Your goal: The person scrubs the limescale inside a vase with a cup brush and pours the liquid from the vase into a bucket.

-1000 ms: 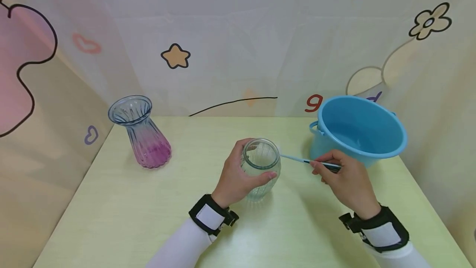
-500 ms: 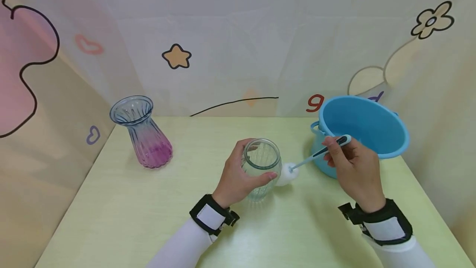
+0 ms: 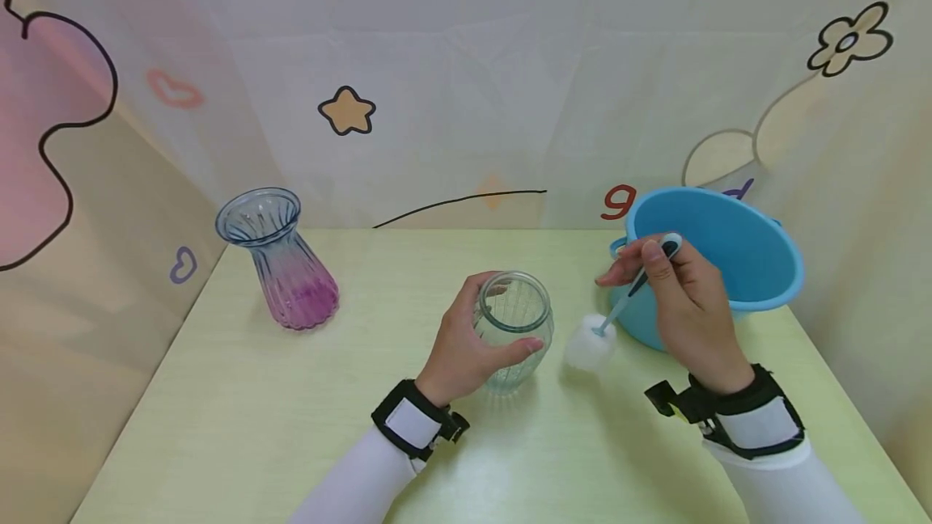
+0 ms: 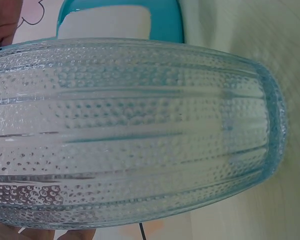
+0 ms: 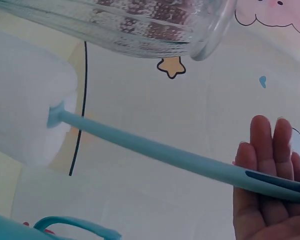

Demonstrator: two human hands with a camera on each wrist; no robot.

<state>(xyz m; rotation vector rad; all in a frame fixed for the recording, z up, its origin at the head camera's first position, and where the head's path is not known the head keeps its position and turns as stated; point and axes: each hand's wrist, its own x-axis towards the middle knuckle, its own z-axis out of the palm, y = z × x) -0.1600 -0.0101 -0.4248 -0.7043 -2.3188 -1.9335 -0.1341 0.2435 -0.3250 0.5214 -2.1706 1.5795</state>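
A ribbed clear glass jar stands upright near the middle of the table. My left hand grips it from the left, thumb across the front. Fingertips show at the lower edge of the jar in the left wrist view. My right hand pinches the light-blue and dark handle of a bottle brush. Its white sponge head points down to the left, just right of the jar and apart from it. The right wrist view shows the sponge head and several extended fingers behind the handle.
Behind my right hand stands a blue bucket at the table's right. A fluted glass vase, blue above and pink below, stands at the back left. Patterned cloth hangs behind the table.
The brush's sponge head has come out from behind the jar and moved right, away from it. Its handle now stands steeper. The left hand and jar stay in place.
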